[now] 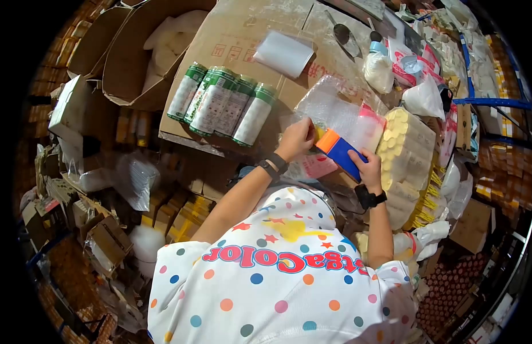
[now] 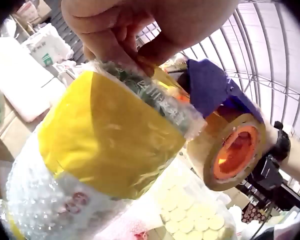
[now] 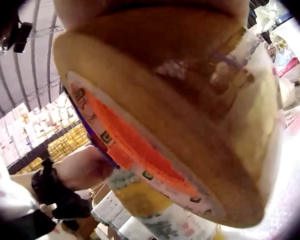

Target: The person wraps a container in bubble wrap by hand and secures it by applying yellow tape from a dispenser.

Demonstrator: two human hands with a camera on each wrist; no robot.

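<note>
Nearest, the right hand [image 1: 366, 167] grips the blue-and-orange tape dispenser [image 1: 341, 153]; the left hand [image 1: 297, 139] pinches at one end of the bubble-wrapped bundle [image 2: 45, 195], near the cardboard surface's [image 1: 231, 37] near edge. Yellow tape [image 2: 110, 135] broadly covers that end, and a little yellow shows at the other, so taping looks well along. The middle is bare bubble wrap; whether the strip by the fingers is cut free, I can't tell. Beyond, green-and-white rolls [image 1: 211, 109] stand grouped toward the near left corner, and a white packet [image 1: 284, 53] lies nearer the far edge.
</note>
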